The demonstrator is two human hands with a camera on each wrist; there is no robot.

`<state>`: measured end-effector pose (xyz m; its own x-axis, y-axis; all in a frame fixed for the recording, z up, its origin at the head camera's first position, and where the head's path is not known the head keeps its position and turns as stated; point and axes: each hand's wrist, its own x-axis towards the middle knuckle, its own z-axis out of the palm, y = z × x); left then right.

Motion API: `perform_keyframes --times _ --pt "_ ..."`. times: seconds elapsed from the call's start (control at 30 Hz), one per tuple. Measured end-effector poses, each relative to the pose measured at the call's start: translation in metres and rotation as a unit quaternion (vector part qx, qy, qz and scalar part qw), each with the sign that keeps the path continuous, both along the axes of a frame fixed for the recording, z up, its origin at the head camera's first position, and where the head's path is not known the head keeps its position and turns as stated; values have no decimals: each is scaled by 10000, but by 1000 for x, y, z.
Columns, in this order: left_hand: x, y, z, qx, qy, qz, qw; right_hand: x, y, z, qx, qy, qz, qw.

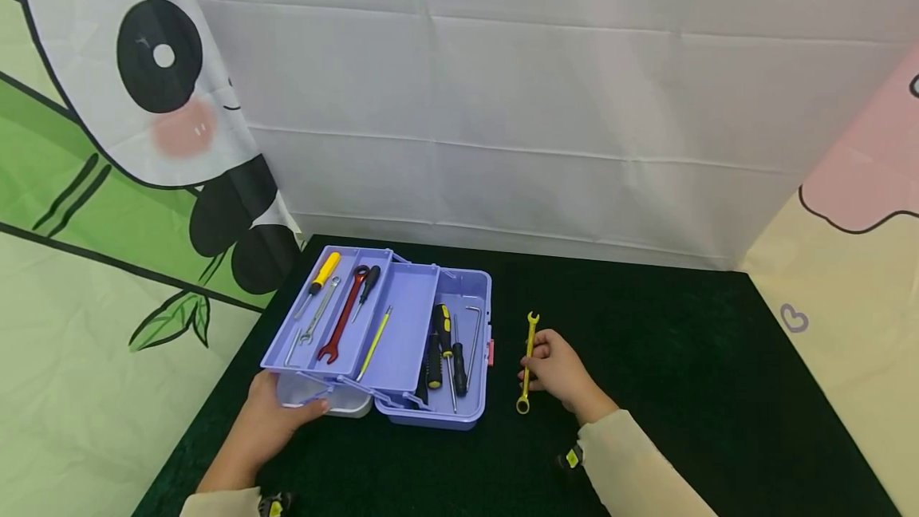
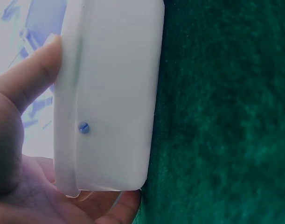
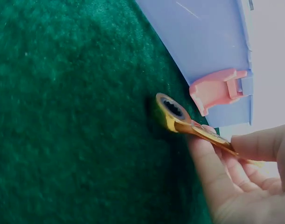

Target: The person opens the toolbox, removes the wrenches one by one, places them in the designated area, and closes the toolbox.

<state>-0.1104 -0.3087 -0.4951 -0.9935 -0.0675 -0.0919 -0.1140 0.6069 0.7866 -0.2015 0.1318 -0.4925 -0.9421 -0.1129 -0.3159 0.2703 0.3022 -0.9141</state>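
Observation:
In the head view, my right hand (image 1: 563, 373) pinches a yellow combination wrench (image 1: 530, 341) between thumb and fingers, right of the purple toolbox (image 1: 431, 419). The right wrist view shows the wrench's ring end (image 3: 180, 126) pointing out over the dark green cloth, near the box's pink latch (image 3: 216, 88). My left hand (image 1: 264, 425) holds the whitish lid (image 2: 119, 93) of the toolbox at its left side, thumb on the rim and fingers around the end. The toolbox stands open with its trays spread out.
The upper tray holds a yellow-handled screwdriver (image 1: 327, 271), a silver wrench (image 1: 321, 309), a red wrench (image 1: 349, 313) and a black-handled screwdriver (image 1: 369, 282). A thin yellow stick (image 1: 376, 341) lies in the middle tray. Screwdrivers and a hex key (image 1: 475, 333) fill the right compartment.

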Motion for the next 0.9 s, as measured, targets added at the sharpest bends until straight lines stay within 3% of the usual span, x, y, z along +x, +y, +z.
perform_keyframes --times 0.3,0.53,0.9 --pt "-2 1 2 110 485 -193 9986 0 -4 -5 -101 -376 -96 9992" --pt "-2 0 2 170 426 -188 9988 -2 -7 -5 -288 -599 -173 9976" --pt "-1 -1 1 24 208 -91 9997 -9 -17 6 182 -485 -233 9984"
